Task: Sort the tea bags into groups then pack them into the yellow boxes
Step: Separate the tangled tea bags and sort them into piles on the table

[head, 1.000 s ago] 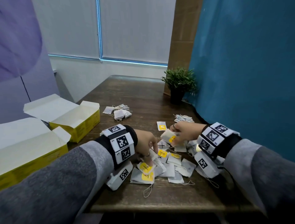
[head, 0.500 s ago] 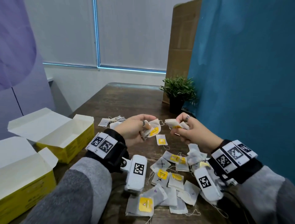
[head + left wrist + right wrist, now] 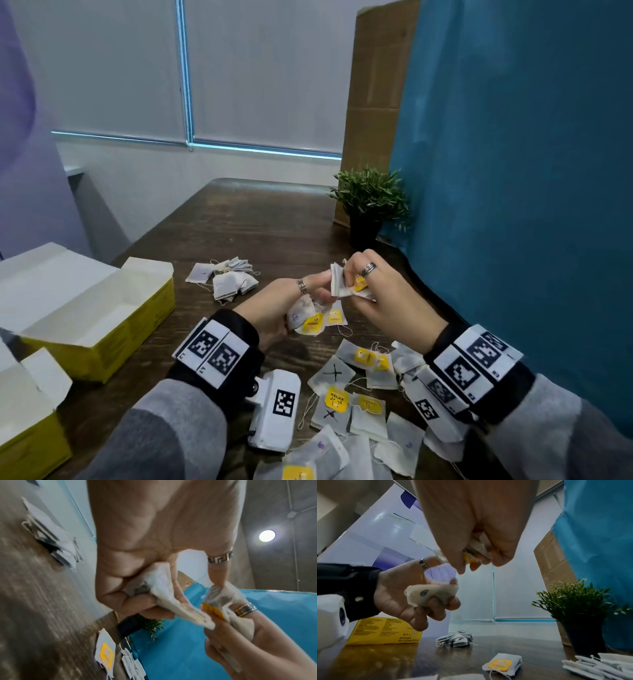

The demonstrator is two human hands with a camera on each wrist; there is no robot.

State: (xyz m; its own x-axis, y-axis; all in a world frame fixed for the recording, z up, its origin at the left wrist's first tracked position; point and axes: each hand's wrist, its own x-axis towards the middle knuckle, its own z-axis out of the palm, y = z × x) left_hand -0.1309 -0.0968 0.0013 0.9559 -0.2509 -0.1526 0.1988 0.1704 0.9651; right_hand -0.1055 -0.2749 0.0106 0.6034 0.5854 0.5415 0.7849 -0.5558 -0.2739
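At your far left, two yellow boxes [image 3: 102,329] stand open on the bench [image 3: 260,226], lids folded back, the nearer one cut off by the frame edge. Further in, toward the back, a small sorted pile of tea bags [image 3: 227,279] lies well apart from your hands. Your left hand [image 3: 274,313] is raised above the bench with its fingers curled round a crumpled bunch of tea bags [image 3: 310,318], one showing a yellow tag; its forefinger and thumb also reach across to pinch the edge of the stack in your other hand. Just to the right, your right hand [image 3: 380,294] grips a thin stack of tea bags [image 3: 339,282], held on edge so its flat faces point left and right, a yellow tag tucked under the fingers. The two hands meet over the middle of the bench, so the stack lies directly between them, touching both. Below them, nearer your body, the loose unsorted tea bags [image 3: 356,394] are scattered flat, some marked with a black cross, some with yellow tags. Your right hand looks the nearer to that scatter; the sorted pile and the boxes are on your left hand's side. A potted plant [image 3: 371,202] stands at the back right.
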